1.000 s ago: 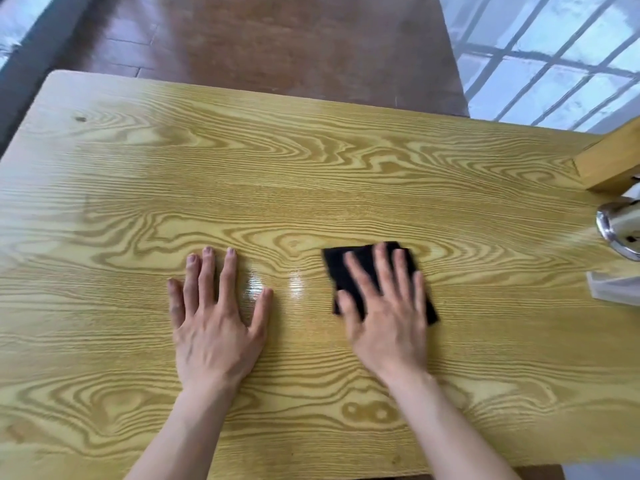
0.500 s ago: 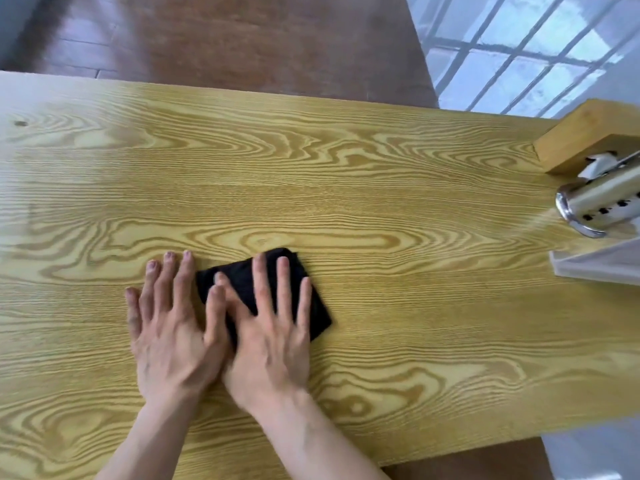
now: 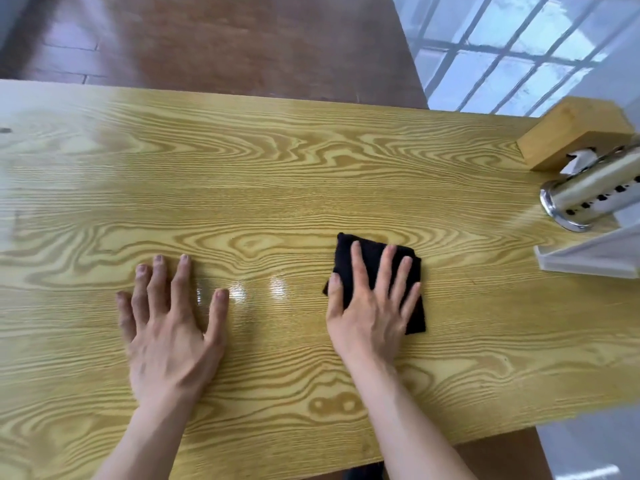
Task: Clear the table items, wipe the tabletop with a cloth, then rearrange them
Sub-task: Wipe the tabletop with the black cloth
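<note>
A folded black cloth (image 3: 367,253) lies flat on the yellow wood-grain table (image 3: 277,174), right of centre. My right hand (image 3: 370,306) presses flat on the cloth with its fingers spread, covering most of it. My left hand (image 3: 169,320) rests palm down on the bare tabletop to the left, fingers apart, holding nothing. A wet sheen shows on the wood between the two hands.
At the right edge stand a wooden tissue box (image 3: 575,133), a perforated steel cylinder holder (image 3: 588,199) and a white tray-like item (image 3: 588,258). Beyond the table's far edge is dark red floor; a barred window is at the upper right.
My right hand slid the cloth left until it touched my left hand, then back to the right. My left hand stayed flat on the table.
</note>
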